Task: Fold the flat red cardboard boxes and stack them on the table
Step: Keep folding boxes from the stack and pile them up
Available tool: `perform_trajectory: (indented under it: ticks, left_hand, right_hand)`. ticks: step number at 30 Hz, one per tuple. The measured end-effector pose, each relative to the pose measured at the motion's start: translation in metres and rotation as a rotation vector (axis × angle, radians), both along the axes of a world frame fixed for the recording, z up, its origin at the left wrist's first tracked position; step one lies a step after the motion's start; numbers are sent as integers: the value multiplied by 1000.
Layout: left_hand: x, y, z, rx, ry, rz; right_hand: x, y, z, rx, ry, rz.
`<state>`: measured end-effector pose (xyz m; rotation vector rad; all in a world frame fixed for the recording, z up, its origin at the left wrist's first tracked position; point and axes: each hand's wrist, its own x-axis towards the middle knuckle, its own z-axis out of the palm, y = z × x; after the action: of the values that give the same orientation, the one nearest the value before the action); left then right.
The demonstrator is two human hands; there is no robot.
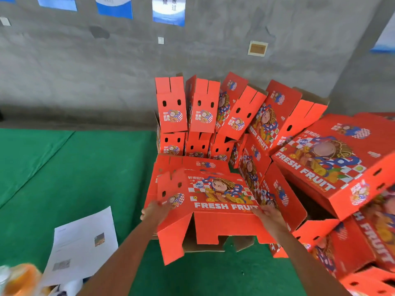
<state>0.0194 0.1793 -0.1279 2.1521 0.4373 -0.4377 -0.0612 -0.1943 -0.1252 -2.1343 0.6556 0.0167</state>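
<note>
Two hands [157,209] on one red box [218,195], one paper sheet [83,244] beside

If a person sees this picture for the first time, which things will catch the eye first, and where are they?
First, the red box at the centre, held by the left hand and the right hand over the green table. Behind it and to the right stands a crowded heap of red boxes. White printed sheets lie at lower left.

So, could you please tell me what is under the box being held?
Under the held box another red box shows behind, and green table in front; anything beneath its middle is covered.
</note>
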Motion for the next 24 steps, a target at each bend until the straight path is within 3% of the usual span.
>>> perform_trajectory:
  ticks: [4, 7, 10, 12, 14, 19, 22, 24]
  left_hand:
    - [-31, -22, 50, -599, -8, 168]
    - [-55, -46, 80, -744, -87, 88]
    - [-71, -63, 106, -835, -205, 6]
    - [-81, -74, 124, -804, -258, -148]
    - [-90, -88, 138, -664, -340, -314]
    - [-107, -113, 155, -84, -556, -468]
    - [-109, -110, 192, -37, -461, -534]
    - [-110, -108, 229, -49, -368, -643]
  right_hand:
    - [-13, 25, 42, -65, -18, 137]
    - [-30, 52, 59, -4, -75, 168]
    - [-55, 74, 69, 294, -15, 287]
    - [-70, 71, 64, 480, 6, 271]
    - [-86, 79, 55, 403, -40, 306]
    - [-109, 93, 84, 784, 22, 232]
    - [-113, 101, 97, 649, -155, 267]
    - [-116, 107, 107, 661, -146, 275]
